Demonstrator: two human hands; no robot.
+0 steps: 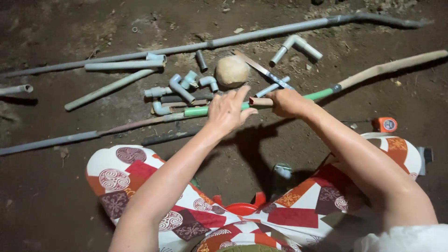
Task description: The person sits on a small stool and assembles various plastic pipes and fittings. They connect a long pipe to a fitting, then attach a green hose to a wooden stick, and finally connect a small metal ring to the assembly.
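- Right hand clenched around a short brownish pipe piece, gripping it just beside its open left end.
- Left hand released, fingers spread, index finger raised; fingertips touching or nearly touching the open end of the short brownish pipe piece, exact contact hard to tell.
- Short brownish pipe piece: narrow, tubular, dull tan-brown, lying roughly level in the air above the dirt ground; only a short stub showing beyond the fist.
- Directly behind both hands, a long pipe run: green sleeve on the left, another green stretch on the right, joined to a tan curved pipe reaching toward the upper right.
- Round pale stone-like ball resting on the ground just beyond the left hand.
- Cluster of grey elbow fittings left of the ball, lying loose and touching one another.
- Flat saw blade lying diagonally just right of the ball.
- Bent grey pipe piece farther up, well apart from the hands.
- Long grey pipe stretching across the top of the view.
- Small orange tape measure on the ground beside the right forearm.
- Patterned red, orange and white cloth over both knees at the bottom.
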